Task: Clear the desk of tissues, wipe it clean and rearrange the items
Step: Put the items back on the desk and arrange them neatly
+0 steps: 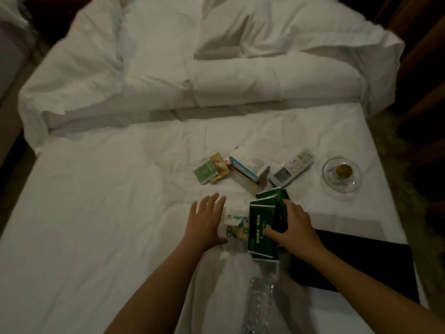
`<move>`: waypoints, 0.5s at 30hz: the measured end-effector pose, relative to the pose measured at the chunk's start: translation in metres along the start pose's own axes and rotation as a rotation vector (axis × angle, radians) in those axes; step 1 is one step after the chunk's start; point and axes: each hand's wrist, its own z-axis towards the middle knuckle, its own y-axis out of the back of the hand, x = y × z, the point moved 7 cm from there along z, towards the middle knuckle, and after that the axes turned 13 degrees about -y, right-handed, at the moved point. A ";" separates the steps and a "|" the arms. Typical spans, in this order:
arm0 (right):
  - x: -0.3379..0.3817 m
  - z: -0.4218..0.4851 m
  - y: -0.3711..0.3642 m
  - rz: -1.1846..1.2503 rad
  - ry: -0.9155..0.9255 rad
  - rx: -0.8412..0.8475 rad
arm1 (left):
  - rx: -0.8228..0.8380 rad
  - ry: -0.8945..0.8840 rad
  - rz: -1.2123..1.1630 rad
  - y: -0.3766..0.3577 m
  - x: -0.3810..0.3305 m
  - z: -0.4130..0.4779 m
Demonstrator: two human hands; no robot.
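Right hand [292, 225] clamps its curled fingers round the dark green packets [258, 222] — left hand [207, 222], fingers spread and holding nothing, lies flat just left of them.

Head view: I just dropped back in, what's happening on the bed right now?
A person is sorting small items on a white bed sheet. The right hand grips a stack of dark green packets, while the left hand lies open beside a pale green-and-white packet. Further off, untouched, lie a small green box, a white-and-blue box, a remote and a glass ashtray. A clear plastic bottle and a black tray sit near the person.
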 end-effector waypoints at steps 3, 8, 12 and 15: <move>-0.008 0.012 -0.019 -0.045 -0.022 -0.080 | 0.048 -0.021 0.009 -0.023 0.004 0.012; -0.012 0.025 -0.041 -0.263 -0.078 -0.174 | 0.005 -0.038 0.072 -0.024 0.009 0.022; -0.008 0.031 -0.044 -0.359 -0.190 -0.185 | -0.021 0.027 0.149 -0.012 0.024 0.035; -0.002 0.036 -0.043 -0.334 -0.186 -0.224 | 0.005 0.096 0.115 -0.013 0.040 0.047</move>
